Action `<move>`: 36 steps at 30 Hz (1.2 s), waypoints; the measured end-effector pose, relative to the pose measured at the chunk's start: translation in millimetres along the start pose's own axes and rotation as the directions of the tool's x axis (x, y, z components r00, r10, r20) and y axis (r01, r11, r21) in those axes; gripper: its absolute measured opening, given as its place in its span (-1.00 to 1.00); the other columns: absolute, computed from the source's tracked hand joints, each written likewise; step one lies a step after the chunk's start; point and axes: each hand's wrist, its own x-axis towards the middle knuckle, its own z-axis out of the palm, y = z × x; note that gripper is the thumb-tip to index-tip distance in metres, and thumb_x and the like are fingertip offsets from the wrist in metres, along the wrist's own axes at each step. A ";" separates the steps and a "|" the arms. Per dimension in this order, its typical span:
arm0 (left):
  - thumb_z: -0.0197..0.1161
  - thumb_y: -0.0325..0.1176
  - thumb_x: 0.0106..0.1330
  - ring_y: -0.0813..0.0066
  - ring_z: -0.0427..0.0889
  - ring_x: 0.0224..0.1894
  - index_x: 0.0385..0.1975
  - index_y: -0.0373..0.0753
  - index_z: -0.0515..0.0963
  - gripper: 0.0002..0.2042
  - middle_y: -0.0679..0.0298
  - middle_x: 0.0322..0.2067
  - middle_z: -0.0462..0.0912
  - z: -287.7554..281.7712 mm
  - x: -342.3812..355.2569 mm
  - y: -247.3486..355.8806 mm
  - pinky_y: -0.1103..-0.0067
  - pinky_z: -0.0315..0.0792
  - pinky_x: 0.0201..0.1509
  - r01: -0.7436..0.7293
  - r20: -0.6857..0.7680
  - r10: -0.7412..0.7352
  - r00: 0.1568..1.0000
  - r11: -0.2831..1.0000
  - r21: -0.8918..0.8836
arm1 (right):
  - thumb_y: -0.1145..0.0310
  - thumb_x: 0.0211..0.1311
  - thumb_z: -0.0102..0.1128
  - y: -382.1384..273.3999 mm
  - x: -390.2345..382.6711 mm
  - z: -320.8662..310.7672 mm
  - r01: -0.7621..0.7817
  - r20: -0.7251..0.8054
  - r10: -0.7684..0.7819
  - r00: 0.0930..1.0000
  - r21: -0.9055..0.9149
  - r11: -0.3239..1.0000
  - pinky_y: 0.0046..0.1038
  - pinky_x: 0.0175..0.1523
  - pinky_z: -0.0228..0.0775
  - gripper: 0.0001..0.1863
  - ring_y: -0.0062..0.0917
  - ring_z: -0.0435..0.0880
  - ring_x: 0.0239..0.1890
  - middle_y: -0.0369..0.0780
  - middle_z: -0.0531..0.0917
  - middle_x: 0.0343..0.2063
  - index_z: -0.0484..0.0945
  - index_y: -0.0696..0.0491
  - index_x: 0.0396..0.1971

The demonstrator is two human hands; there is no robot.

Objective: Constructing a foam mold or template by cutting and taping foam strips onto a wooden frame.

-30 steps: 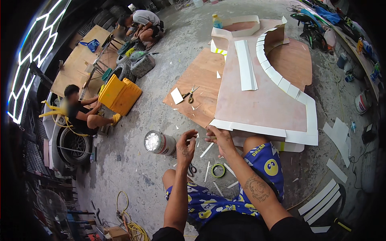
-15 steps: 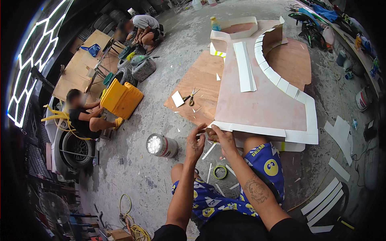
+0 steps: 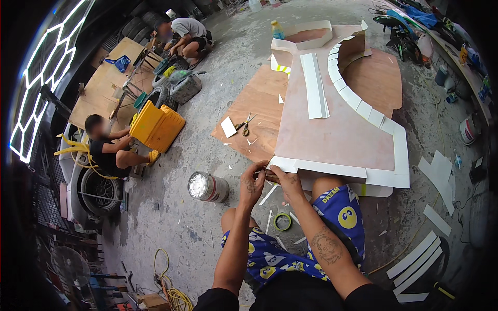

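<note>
A large pinkish-brown panel with a curved cutout lies in front of me, edged with white strips. Both my hands meet at its near left corner. My right hand pinches the white strip along the near edge, its thumb on top and fingers curled beneath. Beside it, my left hand is closed, fingertips together at the corner; what they hold is hidden. A folded white strip rests on the panel. Scissors and a white card piece lie on the plywood sheet to the left.
An open metal can stands left of my hands. A green tape roll and white scraps lie on the floor between my legs. White strips are at the right. Two people work at the far left, near a yellow container.
My hands have drawn closer together at the panel's corner, and the right fingers have curled further under the edge. The crouching person at the back has shifted their arms.
</note>
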 end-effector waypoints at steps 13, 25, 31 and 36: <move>0.12 -0.53 0.34 0.43 0.68 -0.08 0.03 -0.39 0.57 -0.71 0.09 -0.12 0.72 -1.6 3.1 -1.8 0.52 0.53 0.04 0.049 0.014 -0.049 0.999 0.999 0.015 | 0.42 0.25 0.30 -0.7 -0.1 -2.2 -0.033 0.015 0.033 0.999 0.029 0.999 -0.42 -0.12 0.67 -0.76 -0.44 0.73 -0.27 -0.18 0.69 -0.29 0.57 0.16 -0.13; 0.07 -0.54 0.35 0.48 0.64 -0.10 0.05 -0.35 0.55 -0.70 0.19 -0.09 0.71 -72.6 -29.3 -58.2 0.55 0.51 0.03 0.123 -0.149 -0.132 0.980 0.990 -0.070 | 0.27 0.30 0.32 -6.9 -6.0 -0.4 -0.101 0.087 0.103 0.991 -0.021 0.995 -0.41 -0.20 0.64 -0.72 -0.55 0.62 -0.27 -0.26 0.63 -0.26 0.57 0.08 -0.09; 0.06 -0.54 0.35 0.52 0.64 -0.12 0.02 -0.37 0.55 -0.72 0.19 -0.11 0.71 -120.4 -51.6 -104.6 0.61 0.50 -0.05 0.162 -0.260 -0.206 0.943 0.970 -0.180 | 0.25 0.32 0.29 -8.1 -22.3 -5.6 -0.107 0.136 0.146 0.980 -0.261 0.959 -0.45 -0.17 0.61 -0.69 -0.63 0.61 -0.26 -0.28 0.62 -0.26 0.56 0.12 -0.06; 0.11 -0.53 0.39 0.52 0.67 -0.17 -0.03 -0.38 0.57 -0.78 0.18 -0.18 0.73 -121.7 -58.8 -126.6 0.62 0.52 -0.08 0.157 -0.260 -0.206 0.943 0.967 -0.200 | 0.30 0.30 0.33 -33.8 -57.3 2.0 0.031 0.280 0.225 0.933 -0.688 0.725 -0.59 -0.16 0.53 -0.71 -0.68 0.63 -0.32 -0.31 0.66 -0.34 0.61 0.20 -0.13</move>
